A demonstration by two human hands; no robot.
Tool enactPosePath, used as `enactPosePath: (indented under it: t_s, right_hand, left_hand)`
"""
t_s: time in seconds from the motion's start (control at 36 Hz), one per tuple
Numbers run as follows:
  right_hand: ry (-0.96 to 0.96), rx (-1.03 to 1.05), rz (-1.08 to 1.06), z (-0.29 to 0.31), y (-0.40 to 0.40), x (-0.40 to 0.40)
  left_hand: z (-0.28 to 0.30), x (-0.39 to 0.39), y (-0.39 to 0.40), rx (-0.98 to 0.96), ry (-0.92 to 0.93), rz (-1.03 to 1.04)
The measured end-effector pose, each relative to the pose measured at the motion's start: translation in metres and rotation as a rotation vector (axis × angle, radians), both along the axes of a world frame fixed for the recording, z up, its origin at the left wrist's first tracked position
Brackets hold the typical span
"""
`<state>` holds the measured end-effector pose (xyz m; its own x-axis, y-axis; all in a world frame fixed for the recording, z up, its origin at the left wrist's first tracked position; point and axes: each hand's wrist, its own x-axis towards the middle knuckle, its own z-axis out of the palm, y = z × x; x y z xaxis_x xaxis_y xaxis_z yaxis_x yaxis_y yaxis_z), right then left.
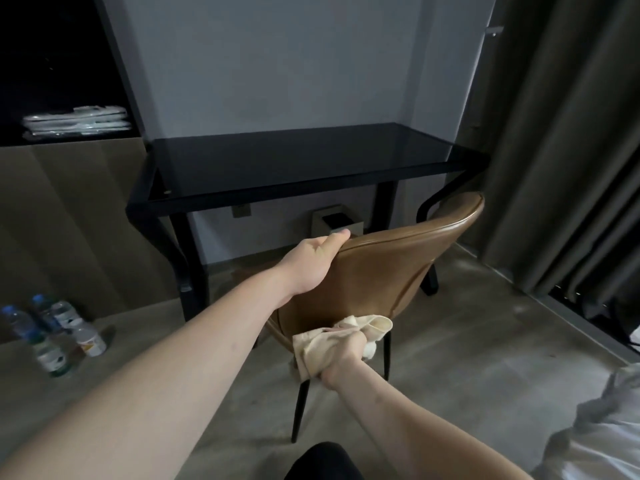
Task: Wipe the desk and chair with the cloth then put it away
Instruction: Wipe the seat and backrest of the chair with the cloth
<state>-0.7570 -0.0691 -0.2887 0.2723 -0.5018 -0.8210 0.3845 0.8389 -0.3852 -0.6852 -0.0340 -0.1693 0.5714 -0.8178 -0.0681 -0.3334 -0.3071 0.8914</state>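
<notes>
— Hands first: what is each one doing?

— Left hand (313, 259) grips the top edge of the brown chair (384, 271) at the left end of the backrest, thumb lying along the rim, fingers hidden behind it. Right hand (341, 358) is curled round a bunched cream cloth (332, 337) and presses it against the lower back of the backrest, near its bottom edge.

— Position of the chair?

— Standing on the floor with its back to the camera, just near of the black glass worktop (294, 161), which sits against the far wall. Chair and worktop do not appear to touch.

— Anything else noted?

— Several plastic bottles (52, 327) stand on the floor at the left. Folded white items (78, 121) lie on a dark shelf at the far left. A small bin (334, 221) sits under the worktop. Grey curtain (561, 150) hangs at the right.
</notes>
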Motion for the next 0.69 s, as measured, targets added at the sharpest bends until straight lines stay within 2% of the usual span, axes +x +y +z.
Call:
enactPosePath:
  t_s: [0.11, 0.22, 0.28, 0.42, 0.53, 0.61, 0.69]
  right_hand:
    - [-0.096, -0.088, -0.015, 0.038, 0.003, -0.021]
    - [-0.06, -0.164, 0.119, 0.084, 0.005, -0.035]
    - [-0.101, -0.207, 0.19, 0.103, 0.009, -0.04]
    - [-0.168, -0.527, 0.262, 0.13, 0.019, -0.05]
    - [-0.161, -0.466, 0.17, 0.117, 0.02, -0.032]
    - [0.032, -0.29, 0.023, 0.091, 0.012, -0.01]
    - [0.014, -0.213, -0.031, 0.072, 0.008, -0.005]
  left_hand:
    - [0.007, -0.008, 0.004, -0.012, 0.038, 0.024]
    - [0.018, -0.018, 0.012, 0.014, 0.116, 0.028]
    - [0.025, -0.022, 0.017, 0.05, 0.144, 0.04]
    - [0.029, -0.021, 0.023, 0.082, 0.155, 0.037]
    - [0.026, -0.021, 0.023, 0.055, 0.184, 0.012]
    - [0.021, -0.019, 0.02, 0.035, 0.168, 0.015]
    - [0.013, -0.014, 0.014, 0.008, 0.103, 0.024]
